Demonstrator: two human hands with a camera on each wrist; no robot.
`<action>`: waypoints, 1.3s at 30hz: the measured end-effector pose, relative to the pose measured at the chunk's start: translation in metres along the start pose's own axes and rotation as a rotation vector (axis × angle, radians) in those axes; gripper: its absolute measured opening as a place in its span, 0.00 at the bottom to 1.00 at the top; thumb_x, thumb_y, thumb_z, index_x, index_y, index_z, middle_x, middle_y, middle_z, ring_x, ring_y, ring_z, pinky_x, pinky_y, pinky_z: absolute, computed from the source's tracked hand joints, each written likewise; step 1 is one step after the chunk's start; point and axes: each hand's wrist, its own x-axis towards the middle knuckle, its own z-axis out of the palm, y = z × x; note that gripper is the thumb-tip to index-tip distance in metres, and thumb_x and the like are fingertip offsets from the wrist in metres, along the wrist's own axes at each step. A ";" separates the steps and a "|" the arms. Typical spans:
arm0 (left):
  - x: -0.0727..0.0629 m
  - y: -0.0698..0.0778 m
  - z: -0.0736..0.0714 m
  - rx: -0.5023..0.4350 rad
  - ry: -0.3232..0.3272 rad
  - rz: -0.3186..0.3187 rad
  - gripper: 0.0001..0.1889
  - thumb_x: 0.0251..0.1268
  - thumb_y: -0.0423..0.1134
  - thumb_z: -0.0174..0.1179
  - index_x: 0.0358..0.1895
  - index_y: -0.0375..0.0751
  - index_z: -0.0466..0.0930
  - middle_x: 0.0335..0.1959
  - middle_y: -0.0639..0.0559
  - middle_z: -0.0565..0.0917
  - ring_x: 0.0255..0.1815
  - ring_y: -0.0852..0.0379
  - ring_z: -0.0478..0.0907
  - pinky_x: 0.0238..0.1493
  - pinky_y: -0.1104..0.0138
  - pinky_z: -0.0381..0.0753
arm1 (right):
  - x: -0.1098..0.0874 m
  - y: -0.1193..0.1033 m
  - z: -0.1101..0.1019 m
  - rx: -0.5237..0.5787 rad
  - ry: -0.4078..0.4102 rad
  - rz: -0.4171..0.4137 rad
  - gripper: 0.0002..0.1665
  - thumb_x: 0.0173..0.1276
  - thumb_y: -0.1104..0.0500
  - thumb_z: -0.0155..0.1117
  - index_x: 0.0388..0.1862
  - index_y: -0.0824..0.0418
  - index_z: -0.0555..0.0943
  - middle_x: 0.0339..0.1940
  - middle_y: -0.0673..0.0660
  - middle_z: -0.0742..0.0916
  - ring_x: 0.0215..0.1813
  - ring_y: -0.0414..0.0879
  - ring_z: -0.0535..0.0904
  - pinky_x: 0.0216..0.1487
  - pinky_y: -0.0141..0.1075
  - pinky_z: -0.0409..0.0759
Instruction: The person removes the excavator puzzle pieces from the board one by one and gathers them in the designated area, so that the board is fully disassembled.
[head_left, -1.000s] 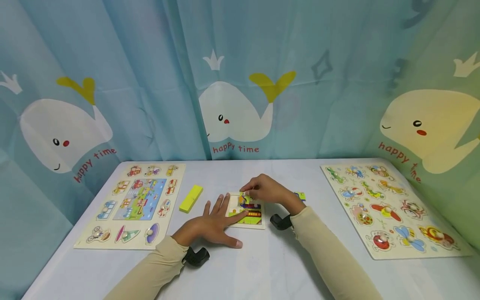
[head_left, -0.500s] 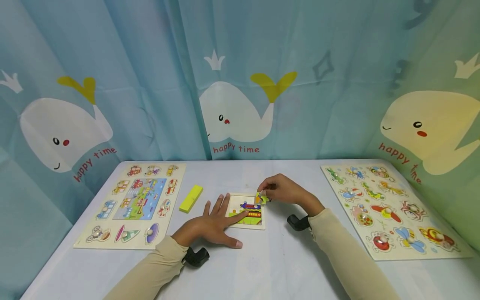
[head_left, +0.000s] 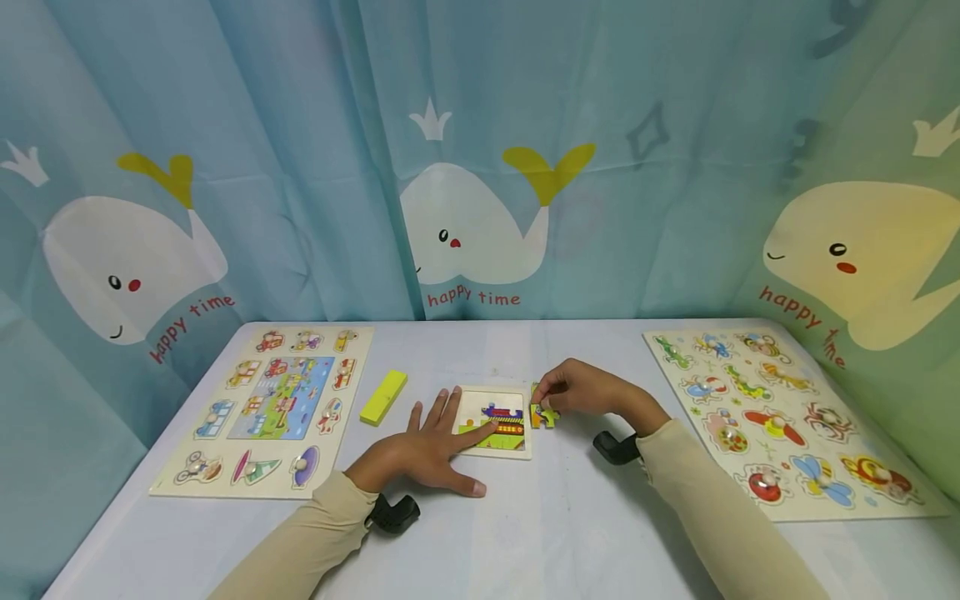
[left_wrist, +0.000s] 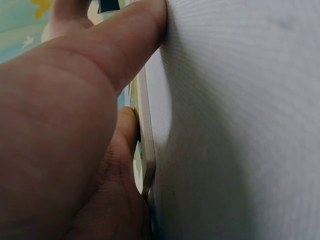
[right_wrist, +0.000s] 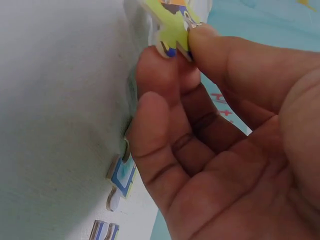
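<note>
Head view, backdrop: one blue curtain (head_left: 322,242) printed with three white whales.
Table: one, under white cloth (head_left: 495,542).
Pegboards: two; vehicle pegboard (head_left: 227,448) on the person's left, ten knobbed shapes round a central picture; bug pegboard (head_left: 862,437) on the right, twelve creatures.
Yellow block: one (head_left: 383,397), between vehicle pegboard and jigsaw tray.
Jigsaw tray: one (head_left: 472,402), train picture partly filled, upper part bare.
Left hand: one (head_left: 429,454), fingers straight and spread, index across the tray, hiding its near left corner.
Right hand: one (head_left: 579,387), pinching a jigsaw piece (head_left: 542,414) just beside the tray's right edge, partly covering it.
Wrist devices: two, black (head_left: 394,514).
Left wrist view: thumb (left_wrist: 125,37) on the cloth; hand blocks most of the tray.
Right wrist view: piece between thumb and fingertips; at least two loose pieces (right_wrist: 121,176) below, full count hidden.
</note>
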 end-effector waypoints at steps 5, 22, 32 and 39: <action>0.000 0.001 0.000 0.002 -0.003 0.002 0.47 0.56 0.70 0.59 0.77 0.70 0.47 0.76 0.41 0.22 0.75 0.43 0.17 0.67 0.40 0.24 | -0.002 0.000 0.000 0.015 -0.043 0.013 0.08 0.67 0.72 0.58 0.40 0.67 0.84 0.33 0.53 0.85 0.31 0.44 0.74 0.34 0.37 0.76; -0.004 0.008 -0.002 0.003 0.020 -0.005 0.47 0.55 0.68 0.62 0.77 0.67 0.51 0.77 0.39 0.27 0.75 0.39 0.18 0.66 0.37 0.26 | -0.004 -0.004 -0.003 -0.104 0.028 0.022 0.11 0.63 0.73 0.59 0.42 0.66 0.85 0.37 0.53 0.85 0.35 0.44 0.74 0.38 0.37 0.74; -0.002 0.008 -0.002 -0.004 0.073 0.069 0.49 0.55 0.66 0.64 0.78 0.65 0.49 0.78 0.41 0.30 0.74 0.38 0.17 0.65 0.35 0.24 | 0.010 -0.016 0.012 -0.064 0.067 -0.046 0.11 0.69 0.69 0.58 0.46 0.69 0.84 0.44 0.57 0.87 0.36 0.42 0.75 0.40 0.35 0.76; 0.005 0.009 -0.002 0.003 0.000 0.084 0.46 0.57 0.68 0.60 0.78 0.70 0.46 0.78 0.43 0.27 0.73 0.37 0.16 0.65 0.35 0.25 | 0.022 -0.028 0.024 -0.041 0.034 -0.085 0.12 0.72 0.67 0.56 0.49 0.68 0.83 0.46 0.57 0.86 0.39 0.41 0.77 0.44 0.37 0.76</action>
